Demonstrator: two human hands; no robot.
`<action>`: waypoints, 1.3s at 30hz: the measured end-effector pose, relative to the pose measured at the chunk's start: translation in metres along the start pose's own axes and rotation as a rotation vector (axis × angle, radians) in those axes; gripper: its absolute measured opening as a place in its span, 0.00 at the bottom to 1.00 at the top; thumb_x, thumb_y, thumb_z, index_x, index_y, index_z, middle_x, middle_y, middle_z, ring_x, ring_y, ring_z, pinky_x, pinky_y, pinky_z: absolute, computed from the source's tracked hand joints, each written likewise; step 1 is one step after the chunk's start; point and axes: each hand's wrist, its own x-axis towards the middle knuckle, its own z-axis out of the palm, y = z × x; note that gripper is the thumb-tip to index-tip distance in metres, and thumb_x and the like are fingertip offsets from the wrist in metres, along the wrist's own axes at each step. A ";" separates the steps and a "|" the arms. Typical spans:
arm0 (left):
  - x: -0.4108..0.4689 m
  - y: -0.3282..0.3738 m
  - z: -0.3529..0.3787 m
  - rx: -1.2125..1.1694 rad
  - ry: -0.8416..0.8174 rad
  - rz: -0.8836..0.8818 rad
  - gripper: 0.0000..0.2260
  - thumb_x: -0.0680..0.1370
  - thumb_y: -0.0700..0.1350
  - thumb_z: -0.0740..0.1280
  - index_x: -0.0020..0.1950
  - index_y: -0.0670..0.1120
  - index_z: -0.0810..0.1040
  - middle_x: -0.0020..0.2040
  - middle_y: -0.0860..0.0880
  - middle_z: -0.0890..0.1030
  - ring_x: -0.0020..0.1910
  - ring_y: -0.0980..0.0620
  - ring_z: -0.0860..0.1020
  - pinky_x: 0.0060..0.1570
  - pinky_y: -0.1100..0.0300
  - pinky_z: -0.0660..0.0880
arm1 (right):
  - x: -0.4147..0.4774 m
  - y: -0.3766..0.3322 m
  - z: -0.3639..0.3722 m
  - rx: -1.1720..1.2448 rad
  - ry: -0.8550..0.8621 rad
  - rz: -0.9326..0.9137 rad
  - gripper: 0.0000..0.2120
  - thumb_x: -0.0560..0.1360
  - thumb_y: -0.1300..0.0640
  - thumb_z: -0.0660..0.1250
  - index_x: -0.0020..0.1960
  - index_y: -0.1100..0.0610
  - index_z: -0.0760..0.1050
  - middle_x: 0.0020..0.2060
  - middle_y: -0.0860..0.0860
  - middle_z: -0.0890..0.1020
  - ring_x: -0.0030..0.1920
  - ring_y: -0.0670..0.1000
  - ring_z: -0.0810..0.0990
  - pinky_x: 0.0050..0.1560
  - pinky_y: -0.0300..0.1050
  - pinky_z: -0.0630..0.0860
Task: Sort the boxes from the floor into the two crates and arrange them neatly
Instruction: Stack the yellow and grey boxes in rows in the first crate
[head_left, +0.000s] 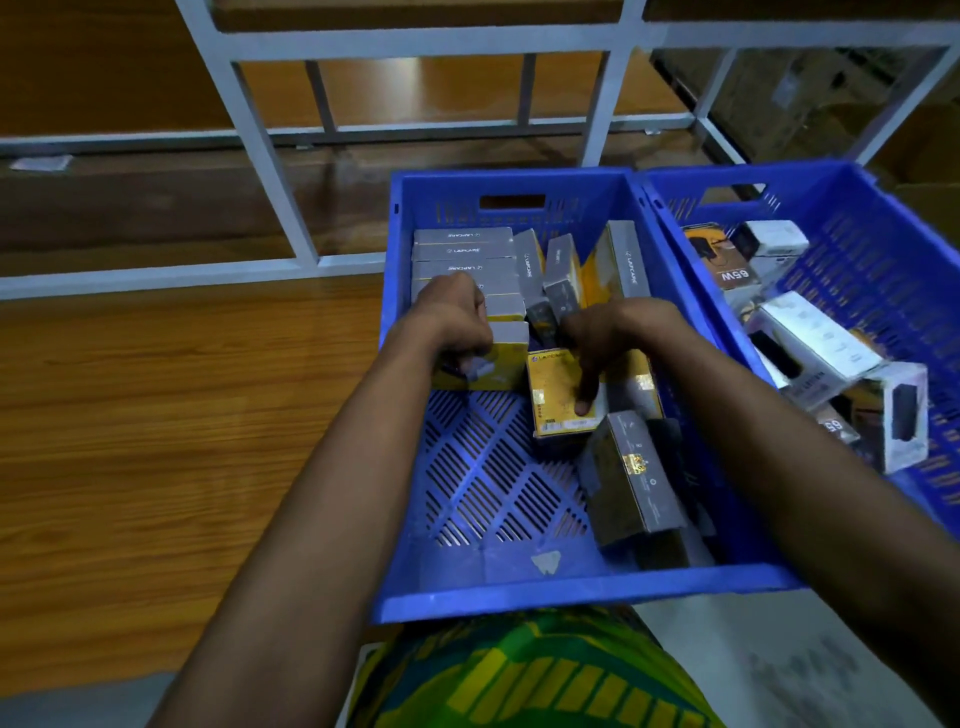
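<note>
- The left hand (457, 322) has its fingers curled round the end box (496, 358), a yellow and grey carton at the near end of a line of cartons.
- The right hand (608, 338) presses one outstretched finger onto a flat yellow box (558, 395). Its other fingers are tucked under the hand, so it cannot be told whether they hold anything.
- Both hands are inside the left crate (571, 592). There the row of grey-topped boxes (462, 260) stands packed side by side against the far left corner, and this looks like the finished part of the job.
- Beside the row, several upright boxes (563, 270) lean at odd angles along the back wall. A tilted grey box (634, 478) lies loose near the front right corner. Much of this crate's slotted bottom is bare, so arranging here seems roughly half done.
- The right crate (857, 249) touches the left one. It holds white and dark boxes (810, 338) piled crookedly on one another, and none of them looks arranged yet.
- The wooden floor (156, 415) in view shows no boxes, so collecting may be over, though floor outside the frame cannot be judged.
- What appears left is straightening the loose cartons in the left crate and then tidying the whole right crate.
- A white metal rack (260, 130) stands behind the crates.
</note>
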 end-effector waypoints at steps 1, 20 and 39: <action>0.001 0.000 0.000 0.043 0.025 0.010 0.06 0.66 0.38 0.77 0.37 0.43 0.81 0.38 0.44 0.84 0.36 0.47 0.84 0.36 0.53 0.83 | 0.000 0.001 -0.001 -0.002 -0.009 -0.005 0.46 0.56 0.35 0.83 0.67 0.56 0.75 0.62 0.52 0.80 0.58 0.57 0.79 0.62 0.55 0.78; 0.003 0.006 -0.014 -0.517 0.225 -0.003 0.10 0.72 0.33 0.68 0.34 0.45 0.78 0.34 0.45 0.83 0.22 0.53 0.77 0.24 0.62 0.71 | -0.036 0.003 -0.006 0.278 0.650 -0.256 0.26 0.65 0.36 0.79 0.59 0.45 0.81 0.53 0.45 0.83 0.49 0.49 0.78 0.49 0.49 0.77; -0.013 0.010 -0.029 0.119 0.057 0.022 0.10 0.72 0.48 0.71 0.40 0.43 0.75 0.38 0.45 0.76 0.36 0.48 0.77 0.31 0.57 0.72 | 0.006 -0.082 0.035 -0.091 1.070 -0.334 0.20 0.53 0.48 0.85 0.38 0.57 0.83 0.36 0.57 0.81 0.36 0.59 0.81 0.30 0.42 0.62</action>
